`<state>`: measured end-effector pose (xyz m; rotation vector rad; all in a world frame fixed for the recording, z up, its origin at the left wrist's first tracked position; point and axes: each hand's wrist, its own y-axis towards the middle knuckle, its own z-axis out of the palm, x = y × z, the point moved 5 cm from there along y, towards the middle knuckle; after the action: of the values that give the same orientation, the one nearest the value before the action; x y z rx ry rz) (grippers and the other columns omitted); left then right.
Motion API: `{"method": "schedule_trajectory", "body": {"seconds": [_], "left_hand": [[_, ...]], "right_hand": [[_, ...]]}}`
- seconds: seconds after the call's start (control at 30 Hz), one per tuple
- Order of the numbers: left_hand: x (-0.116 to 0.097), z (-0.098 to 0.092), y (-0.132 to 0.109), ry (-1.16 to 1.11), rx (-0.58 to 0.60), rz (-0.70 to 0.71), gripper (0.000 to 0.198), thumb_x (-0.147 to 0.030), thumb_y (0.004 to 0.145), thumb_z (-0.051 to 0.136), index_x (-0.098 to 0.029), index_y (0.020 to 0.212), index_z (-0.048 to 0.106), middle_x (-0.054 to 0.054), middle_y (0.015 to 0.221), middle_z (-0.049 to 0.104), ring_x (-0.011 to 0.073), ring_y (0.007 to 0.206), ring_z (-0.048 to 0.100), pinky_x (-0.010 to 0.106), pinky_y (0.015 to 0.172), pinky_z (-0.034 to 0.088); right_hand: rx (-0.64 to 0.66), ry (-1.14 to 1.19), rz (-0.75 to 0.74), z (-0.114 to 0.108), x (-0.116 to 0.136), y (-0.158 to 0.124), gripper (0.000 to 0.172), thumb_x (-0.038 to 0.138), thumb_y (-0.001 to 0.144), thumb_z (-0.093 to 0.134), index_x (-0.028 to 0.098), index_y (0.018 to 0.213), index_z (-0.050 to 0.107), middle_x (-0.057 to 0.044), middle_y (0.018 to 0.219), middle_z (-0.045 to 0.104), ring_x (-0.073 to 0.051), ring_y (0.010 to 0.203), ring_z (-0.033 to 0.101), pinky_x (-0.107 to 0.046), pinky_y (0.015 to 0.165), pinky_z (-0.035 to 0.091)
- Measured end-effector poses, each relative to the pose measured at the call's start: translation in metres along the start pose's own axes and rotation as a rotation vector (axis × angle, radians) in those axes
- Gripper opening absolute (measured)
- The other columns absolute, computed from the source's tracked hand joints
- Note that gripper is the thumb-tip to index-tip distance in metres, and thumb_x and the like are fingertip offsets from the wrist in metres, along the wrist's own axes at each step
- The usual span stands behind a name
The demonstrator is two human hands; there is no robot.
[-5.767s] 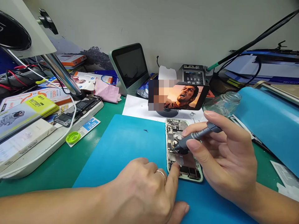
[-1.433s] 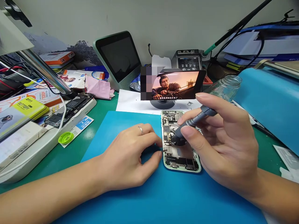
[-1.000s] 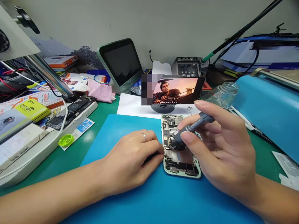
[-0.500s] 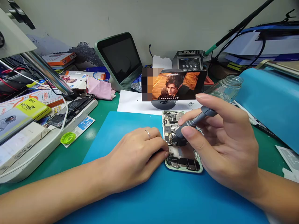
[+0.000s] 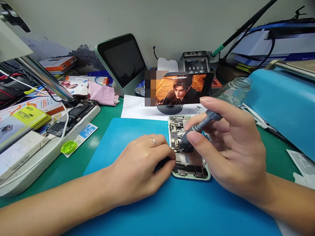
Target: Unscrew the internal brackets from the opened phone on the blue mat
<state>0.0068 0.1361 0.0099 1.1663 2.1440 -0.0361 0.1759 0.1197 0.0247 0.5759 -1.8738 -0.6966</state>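
Note:
An opened smartphone (image 5: 192, 159) with its inner boards exposed and a pale green frame lies on the blue mat (image 5: 137, 218). My left hand (image 5: 147, 164), with a ring on one finger, rests beside it, thumb and forefinger pinched at the phone's left edge. In my right hand (image 5: 233, 144) is a dark grey screwdriver (image 5: 199, 127), tilted down over the middle of the phone. Thumb and fingers grip its shaft while the forefinger presses on its end cap. The driver's dark lower end hides its tip and the spot beneath.
Behind the phone, another phone playing a video (image 5: 182, 88) stands on a round base. A glass jar (image 5: 233, 90) is to its right, a smart display (image 5: 123, 62) to its left. Boxes, a green cap (image 5: 69, 147) and a lamp base (image 5: 31, 167) crowd the left side.
The whole view has shifted slightly, so everything appears a little farther left. Both hands keep the same grips, and the screwdriver stays over the same part of the phone.

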Motion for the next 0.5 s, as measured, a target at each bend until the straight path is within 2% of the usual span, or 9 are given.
{"method": "schedule_trajectory", "body": {"seconds": [0.17,0.33,0.5], "left_hand": [[-0.007,-0.008,-0.005,0.048,-0.059,0.076,0.016,-0.014,0.095,0.055,-0.013,0.094,0.071,0.006,0.084,0.064,0.0166,0.075,0.059,0.033,0.069,0.044],[-0.014,-0.012,-0.009,0.123,-0.073,0.231,0.017,-0.010,0.090,0.055,-0.013,0.087,0.071,0.006,0.080,0.064,0.0167,0.067,0.053,0.035,0.061,0.039],[-0.016,-0.010,-0.008,0.169,-0.054,0.277,0.018,-0.011,0.089,0.055,-0.013,0.082,0.072,0.008,0.081,0.065,0.0176,0.065,0.051,0.037,0.059,0.038]], "right_hand": [[0.000,-0.002,0.019,-0.001,0.000,0.000,0.062,0.013,0.095,0.067,0.041,0.148,0.052,-0.002,0.122,0.071,-0.022,0.094,0.071,-0.039,0.077,0.067],[0.023,0.020,-0.019,-0.001,0.003,0.000,0.066,0.007,0.094,0.065,0.039,0.150,0.051,0.000,0.121,0.068,-0.017,0.096,0.069,-0.036,0.090,0.066],[0.007,-0.007,-0.011,-0.001,0.001,0.000,0.064,0.010,0.094,0.066,0.041,0.148,0.052,-0.001,0.124,0.069,-0.020,0.094,0.070,-0.037,0.080,0.067]]}}
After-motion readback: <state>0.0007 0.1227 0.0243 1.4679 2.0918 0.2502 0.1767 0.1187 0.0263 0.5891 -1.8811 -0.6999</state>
